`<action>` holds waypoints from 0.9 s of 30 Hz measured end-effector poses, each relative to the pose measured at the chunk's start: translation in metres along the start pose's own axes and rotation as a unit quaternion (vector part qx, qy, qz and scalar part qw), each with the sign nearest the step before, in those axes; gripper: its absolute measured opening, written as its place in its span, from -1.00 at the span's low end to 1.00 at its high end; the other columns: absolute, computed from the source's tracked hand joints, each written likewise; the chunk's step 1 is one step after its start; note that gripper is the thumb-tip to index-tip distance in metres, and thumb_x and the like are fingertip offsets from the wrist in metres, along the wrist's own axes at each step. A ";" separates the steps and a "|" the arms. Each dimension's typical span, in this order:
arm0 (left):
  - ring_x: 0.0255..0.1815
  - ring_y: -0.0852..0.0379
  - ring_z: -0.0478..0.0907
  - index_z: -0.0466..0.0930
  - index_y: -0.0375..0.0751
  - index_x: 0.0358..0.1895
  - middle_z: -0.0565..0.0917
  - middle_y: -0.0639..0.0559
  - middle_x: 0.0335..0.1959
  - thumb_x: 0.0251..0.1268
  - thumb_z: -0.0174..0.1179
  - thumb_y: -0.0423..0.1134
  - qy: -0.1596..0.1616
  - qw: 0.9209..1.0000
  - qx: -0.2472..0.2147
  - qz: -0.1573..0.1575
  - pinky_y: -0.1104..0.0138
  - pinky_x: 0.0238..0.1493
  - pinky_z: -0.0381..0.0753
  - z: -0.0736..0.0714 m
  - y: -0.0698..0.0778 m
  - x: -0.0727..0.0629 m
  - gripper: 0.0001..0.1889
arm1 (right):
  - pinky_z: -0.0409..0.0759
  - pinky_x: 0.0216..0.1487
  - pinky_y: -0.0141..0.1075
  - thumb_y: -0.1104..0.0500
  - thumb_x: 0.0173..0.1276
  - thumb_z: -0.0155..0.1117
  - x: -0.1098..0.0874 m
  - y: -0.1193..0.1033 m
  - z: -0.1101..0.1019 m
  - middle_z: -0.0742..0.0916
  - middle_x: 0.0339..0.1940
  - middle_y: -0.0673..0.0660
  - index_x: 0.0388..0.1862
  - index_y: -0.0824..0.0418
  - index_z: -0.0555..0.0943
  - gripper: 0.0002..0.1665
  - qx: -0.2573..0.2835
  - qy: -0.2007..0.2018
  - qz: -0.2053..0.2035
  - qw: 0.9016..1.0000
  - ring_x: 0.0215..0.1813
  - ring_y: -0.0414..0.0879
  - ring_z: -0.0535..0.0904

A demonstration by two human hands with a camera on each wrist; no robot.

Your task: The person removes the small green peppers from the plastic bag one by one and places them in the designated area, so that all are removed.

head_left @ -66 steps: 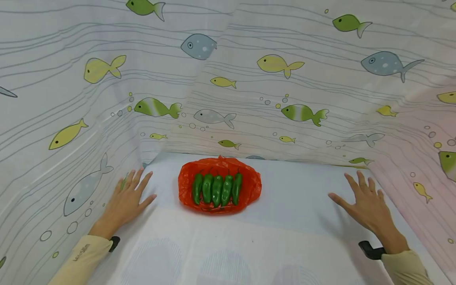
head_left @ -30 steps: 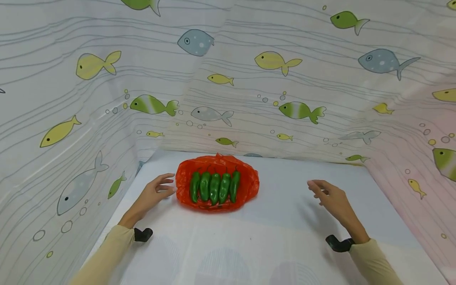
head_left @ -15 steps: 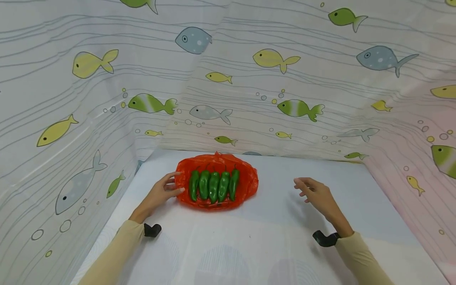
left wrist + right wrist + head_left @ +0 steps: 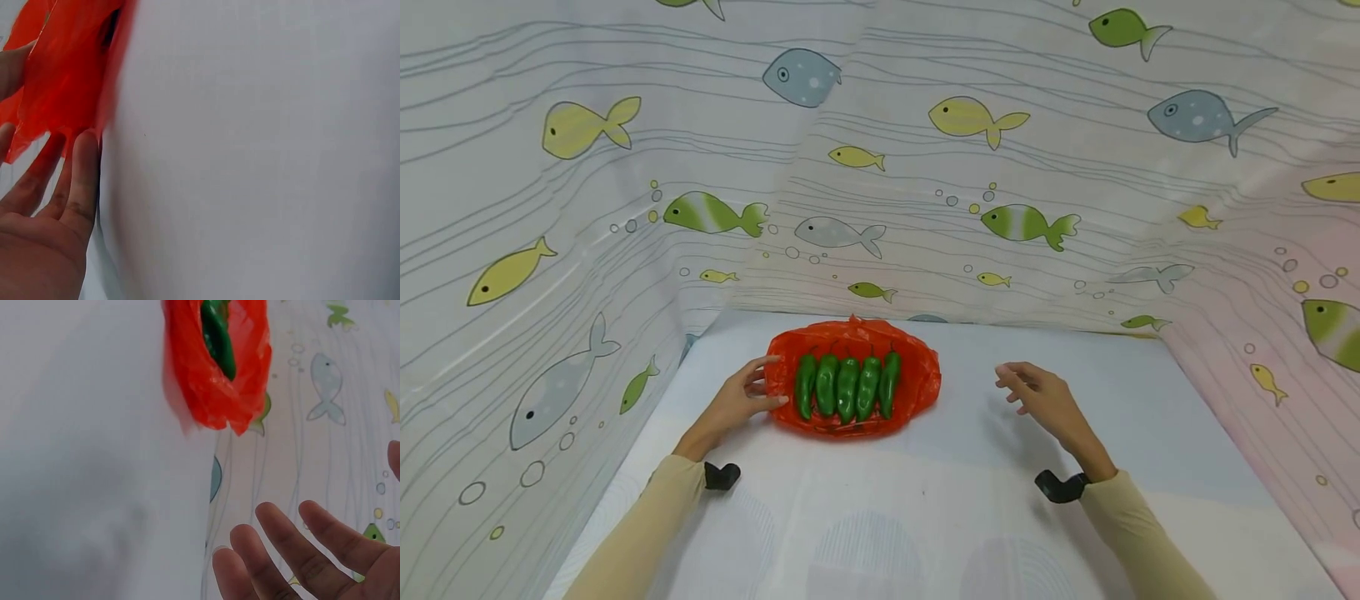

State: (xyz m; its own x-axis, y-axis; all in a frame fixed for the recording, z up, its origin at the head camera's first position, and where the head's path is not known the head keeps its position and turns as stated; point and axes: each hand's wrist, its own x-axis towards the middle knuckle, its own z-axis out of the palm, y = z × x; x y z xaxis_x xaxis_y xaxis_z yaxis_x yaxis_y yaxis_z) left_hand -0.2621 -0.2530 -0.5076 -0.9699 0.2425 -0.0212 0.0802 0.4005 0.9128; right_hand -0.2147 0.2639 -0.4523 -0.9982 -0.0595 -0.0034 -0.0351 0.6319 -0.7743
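Several green chili peppers lie side by side, stems away from me, in a crumpled red plastic bag with its mouth spread wide. My left hand is at the bag's left edge. In the left wrist view, its fairly straight fingers touch the bag's underside, with one digit reaching over the red plastic. My right hand hovers to the right of the bag, apart from it, fingers loosely bent and holding nothing. One pepper shows inside the bag in the right wrist view.
A white table surface spreads in front of the bag and to its right. Fish-patterned sheeting rises behind the table and along both sides. Each wrist carries a black band with a small camera.
Both hands have come inward from the table's sides. The left has reached the bag's edge; the right has drawn closer, its spread fingers now loosely bent. The peppers stay in place.
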 end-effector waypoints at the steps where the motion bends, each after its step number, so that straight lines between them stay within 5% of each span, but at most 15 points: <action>1: 0.28 -0.31 0.48 0.22 -0.09 0.58 0.41 -0.36 0.41 0.30 0.46 -0.21 -0.001 1.000 -0.001 0.001 0.00 0.17 0.57 0.000 0.000 0.001 -0.17 | 0.69 -0.10 -0.08 -0.41 0.53 0.04 0.001 -0.002 0.002 0.75 0.11 0.18 0.36 0.13 0.54 -0.23 0.001 -0.003 0.001 1.000 -0.01 0.08 0.68; 7: 0.34 -0.34 0.42 0.20 -0.10 0.59 0.39 -0.36 0.43 0.28 0.46 -0.26 -0.003 1.000 -0.014 0.000 -0.09 0.24 0.51 -0.001 -0.002 0.002 -0.15 | 0.70 -0.05 -0.04 -0.47 0.46 0.08 0.009 -0.015 0.014 0.74 0.14 0.23 0.38 0.11 0.53 -0.17 0.017 -0.020 0.004 1.000 0.03 0.13 0.67; 14: 0.33 -0.40 0.42 0.18 -0.27 0.56 0.40 -0.43 0.41 0.28 0.43 -0.36 -0.003 1.000 -0.021 -0.003 -0.06 0.23 0.52 0.001 0.019 -0.012 -0.17 | 0.70 -0.02 0.08 -0.42 0.43 0.20 0.016 -0.028 0.032 0.75 0.07 0.16 0.31 0.05 0.60 -0.27 0.039 -0.033 -0.023 0.998 0.01 0.18 0.67; 19: 0.37 -0.35 0.39 0.19 -0.16 0.58 0.40 -0.38 0.42 0.26 0.46 -0.31 0.000 1.000 -0.025 0.000 -0.10 0.29 0.46 0.001 0.003 -0.004 -0.14 | 0.72 -0.06 0.07 -0.32 0.45 0.26 0.023 -0.035 0.044 0.76 0.04 0.11 0.29 0.09 0.62 -0.33 0.038 -0.038 -0.046 0.997 -0.05 0.10 0.69; 27: 0.42 -0.32 0.37 0.23 -0.09 0.57 0.37 -0.33 0.45 0.23 0.49 -0.28 -0.007 0.999 -0.035 -0.002 -0.12 0.37 0.41 0.001 0.002 -0.001 -0.13 | 0.71 -0.09 0.11 -0.19 0.45 0.35 0.033 -0.042 0.063 0.76 0.04 0.12 0.26 0.16 0.62 -0.41 0.049 -0.054 -0.076 0.994 -0.06 0.11 0.72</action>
State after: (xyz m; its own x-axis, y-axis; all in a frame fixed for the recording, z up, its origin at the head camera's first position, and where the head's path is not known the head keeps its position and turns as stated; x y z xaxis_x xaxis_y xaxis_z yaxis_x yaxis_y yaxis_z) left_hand -0.2610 -0.2515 -0.5060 -0.9667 0.2540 -0.0296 0.0602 0.3388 0.9389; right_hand -0.2428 0.1867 -0.4596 -0.9705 -0.2349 0.0540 -0.1746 0.5310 -0.8292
